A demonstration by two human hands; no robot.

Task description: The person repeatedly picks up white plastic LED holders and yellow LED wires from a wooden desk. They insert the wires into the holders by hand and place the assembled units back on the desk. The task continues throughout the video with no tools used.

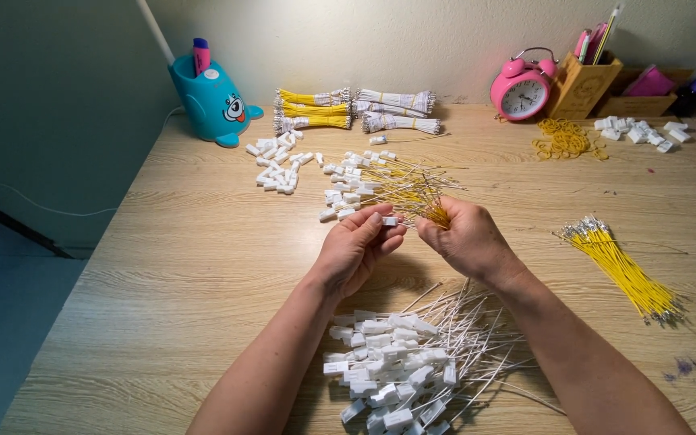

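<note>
My left hand [354, 248] pinches a small white plastic connector [389, 220] between thumb and fingers. My right hand [464, 238] grips a fan of thin yellow wires [412, 189] with metal tips, their ends pointing up and left toward the connector. Both hands hover above the middle of the wooden table [203, 266]. Below them lies a pile of white connectors with white wires attached [408, 358].
Loose white connectors [277, 161] and connectors with yellow wires [348, 185] lie behind the hands. Bundled yellow and white wires [356, 111] sit at the back. A yellow wire bunch [626, 270] lies right. A teal pen holder [209, 101], pink alarm clock [521, 90], rubber bands [565, 139] and wooden organiser [586, 84] line the wall.
</note>
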